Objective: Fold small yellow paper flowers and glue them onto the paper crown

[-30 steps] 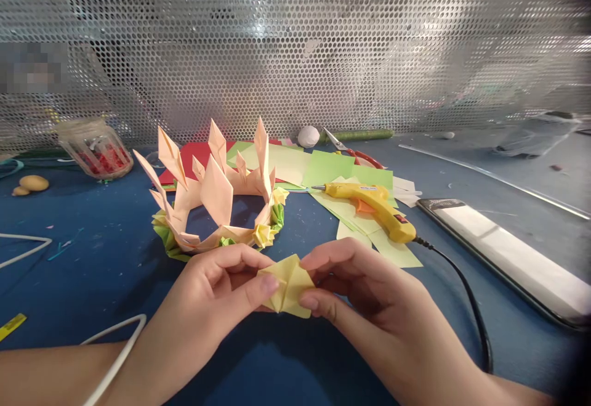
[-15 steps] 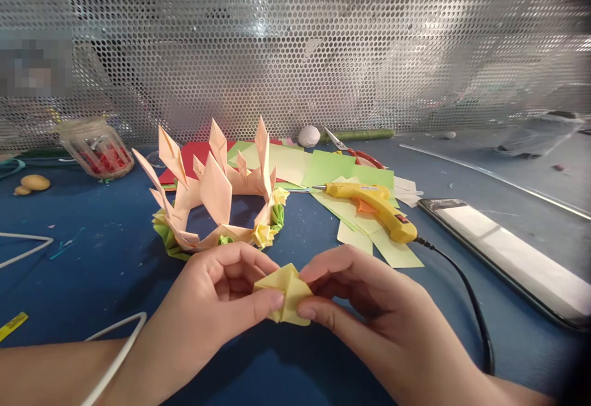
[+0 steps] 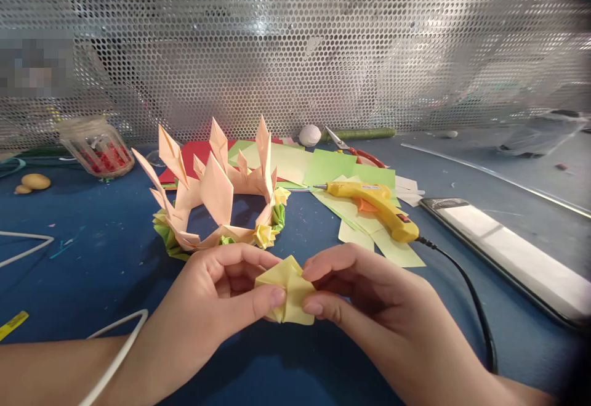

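Note:
A small piece of folded yellow paper is between my two hands, its creases meeting near the middle. My left hand pinches its left side, thumb on the near face. The right side is gripped between the thumb and forefinger of my right hand. The other fingers of both hands curl behind and are partly hidden. Just beyond my left hand stands a peach paper crown with tall pointed pieces, and green and yellow folded paper flowers around its lower edge.
A yellow hot glue gun lies on green and yellow paper sheets, its black cord running right. Scissors lie behind. A phone is at right, a glass jar at left. A white cable crosses my left forearm. Perforated metal stands behind.
My right fingers have shifted slightly right and the yellow paper looks a little more spread, its top point higher. Both hands keep hold of it.

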The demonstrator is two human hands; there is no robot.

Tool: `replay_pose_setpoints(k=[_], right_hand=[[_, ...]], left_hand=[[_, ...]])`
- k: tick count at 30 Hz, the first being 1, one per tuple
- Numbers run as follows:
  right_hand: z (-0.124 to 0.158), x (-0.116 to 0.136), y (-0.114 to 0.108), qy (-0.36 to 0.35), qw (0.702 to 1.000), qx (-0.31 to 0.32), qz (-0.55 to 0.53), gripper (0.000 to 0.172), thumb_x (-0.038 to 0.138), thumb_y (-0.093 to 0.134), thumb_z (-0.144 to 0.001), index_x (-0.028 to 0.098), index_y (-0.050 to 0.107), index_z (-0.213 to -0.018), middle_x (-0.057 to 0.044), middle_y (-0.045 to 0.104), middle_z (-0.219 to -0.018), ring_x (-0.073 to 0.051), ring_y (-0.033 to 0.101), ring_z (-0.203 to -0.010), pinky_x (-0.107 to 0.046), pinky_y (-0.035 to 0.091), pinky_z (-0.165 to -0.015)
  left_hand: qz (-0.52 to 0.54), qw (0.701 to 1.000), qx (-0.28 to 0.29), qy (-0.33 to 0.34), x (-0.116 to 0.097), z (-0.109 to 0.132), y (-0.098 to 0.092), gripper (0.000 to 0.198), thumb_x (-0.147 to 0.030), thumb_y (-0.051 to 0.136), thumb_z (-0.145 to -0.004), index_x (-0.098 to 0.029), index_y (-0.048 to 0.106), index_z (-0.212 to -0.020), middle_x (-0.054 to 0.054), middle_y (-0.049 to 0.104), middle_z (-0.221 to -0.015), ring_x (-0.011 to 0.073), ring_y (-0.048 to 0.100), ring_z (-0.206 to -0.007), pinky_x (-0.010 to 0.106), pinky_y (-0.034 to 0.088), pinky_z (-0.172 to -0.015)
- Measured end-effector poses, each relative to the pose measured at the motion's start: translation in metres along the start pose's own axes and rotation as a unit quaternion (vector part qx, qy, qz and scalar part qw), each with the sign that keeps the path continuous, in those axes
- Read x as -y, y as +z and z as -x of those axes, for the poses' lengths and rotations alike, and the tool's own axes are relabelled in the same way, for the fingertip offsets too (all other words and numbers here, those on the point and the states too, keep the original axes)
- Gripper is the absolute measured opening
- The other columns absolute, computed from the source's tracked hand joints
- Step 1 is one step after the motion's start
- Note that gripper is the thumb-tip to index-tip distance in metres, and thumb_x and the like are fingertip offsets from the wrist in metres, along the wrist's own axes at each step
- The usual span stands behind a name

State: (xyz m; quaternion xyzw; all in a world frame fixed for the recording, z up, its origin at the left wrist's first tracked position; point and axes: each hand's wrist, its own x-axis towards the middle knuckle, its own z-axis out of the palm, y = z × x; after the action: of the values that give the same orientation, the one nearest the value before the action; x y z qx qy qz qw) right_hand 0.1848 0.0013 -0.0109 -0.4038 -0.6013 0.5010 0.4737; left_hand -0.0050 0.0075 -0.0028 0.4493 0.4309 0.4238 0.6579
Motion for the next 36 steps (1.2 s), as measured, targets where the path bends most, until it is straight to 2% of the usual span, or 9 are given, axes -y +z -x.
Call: replay_pose_setpoints(k=[8,14,19,24,30,36], right_hand=[[0.0003,-0.0001,0.0007,0.001,1.000,0.004,-0.026,0.015,0.013,0.073,-0.077,0.027,0.070,-0.079,0.006,0.072,-0.070,-0.009,0.070,-0.064,-0.012,0.056,-0.058],[-0.0023,0.0014,0.0004,0.009,0.999,0.011,-0.043,0.017,0.011,0.074,-0.076,0.027,0.071,-0.078,0.006,0.072,-0.069,-0.008,0.069,-0.063,-0.010,0.055,-0.058],[-0.0013,0.0020,0.0003,0.003,0.999,0.030,-0.042,0.018,0.010,0.073,-0.076,0.027,0.071,-0.080,0.006,0.074,-0.072,-0.009,0.071,-0.066,-0.011,0.056,-0.060],[0.0005,0.0002,-0.0003,-0.029,0.999,0.030,0.003,0.019,0.010,0.073,-0.079,0.028,0.071,-0.083,0.007,0.076,-0.076,-0.009,0.071,-0.068,-0.011,0.056,-0.063],[-0.0011,0.0007,-0.0034,-0.116,0.989,0.041,0.087,0.018,0.009,0.069,-0.085,0.027,0.073,-0.085,0.005,0.072,-0.081,-0.007,0.067,-0.071,-0.010,0.053,-0.068],[-0.0007,0.0021,-0.0042,-0.110,0.988,0.081,0.073,0.012,0.019,0.070,-0.089,0.023,0.071,-0.077,0.003,0.068,-0.082,-0.008,0.064,-0.073,-0.013,0.052,-0.071]], left_hand=[[0.021,0.999,0.025,0.002,0.0018,-0.0007,-0.0027,0.017,-0.012,0.083,-0.077,-0.028,0.080,-0.080,-0.009,0.079,-0.075,0.0061,0.073,-0.070,0.007,0.058,-0.064],[0.037,0.997,0.065,0.004,0.0054,-0.0011,-0.0057,0.021,-0.007,0.078,-0.078,-0.027,0.079,-0.084,-0.008,0.078,-0.077,0.0059,0.071,-0.071,0.009,0.057,-0.066],[-0.011,0.998,0.063,0.004,0.0040,0.0009,-0.0048,0.029,-0.002,0.073,-0.076,-0.028,0.077,-0.085,-0.010,0.074,-0.073,0.0063,0.070,-0.073,0.009,0.055,-0.067],[-0.070,0.996,0.049,-0.005,-0.0009,0.0039,-0.0008,0.036,0.002,0.072,-0.067,-0.028,0.074,-0.086,-0.011,0.075,-0.077,0.0070,0.069,-0.074,0.010,0.052,-0.065],[-0.064,0.997,0.047,-0.009,0.0006,0.0033,0.0008,0.023,-0.005,0.073,-0.070,-0.026,0.072,-0.081,-0.011,0.070,-0.068,0.0055,0.063,-0.063,0.011,0.050,-0.061],[-0.084,0.996,0.035,-0.010,-0.0010,0.0050,0.0017,0.021,-0.006,0.077,-0.071,-0.024,0.071,-0.078,-0.011,0.069,-0.068,0.0058,0.062,-0.066,0.010,0.047,-0.060]])
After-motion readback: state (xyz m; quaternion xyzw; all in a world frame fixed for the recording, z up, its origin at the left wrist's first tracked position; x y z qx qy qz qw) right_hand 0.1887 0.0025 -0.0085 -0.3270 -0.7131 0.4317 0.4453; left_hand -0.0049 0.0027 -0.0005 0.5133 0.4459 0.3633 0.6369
